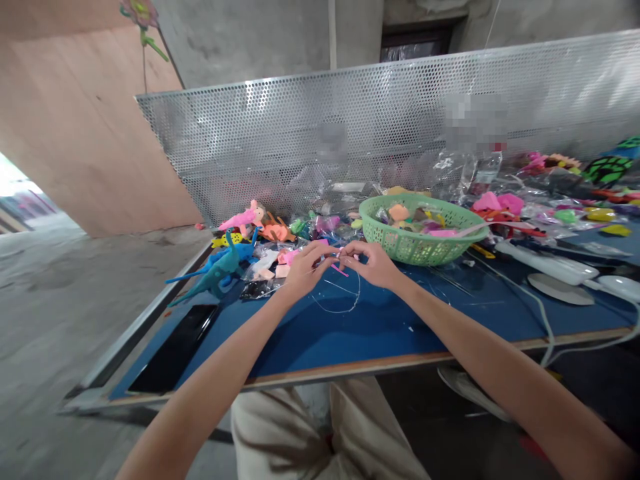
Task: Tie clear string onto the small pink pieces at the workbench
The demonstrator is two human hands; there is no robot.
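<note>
Both my hands meet above the blue tabletop [380, 327]. My left hand [306, 267] is closed in a pinch on a small pink piece [340, 269]. My right hand [373, 262] is closed too, pinching the same small thing from the other side. A thin clear thread [345, 308] loops down from my fingers onto the table. Just behind my right hand stands a green plastic basket [423, 248] with several small colourful toys in it.
Blue dinosaur toys [220, 267], a pink toy [245, 217] and plastic bags lie at the left back. A perforated metal screen [350, 127] closes the far side. A white tool with a cable [550, 267] lies at the right. More bright toys fill the far right.
</note>
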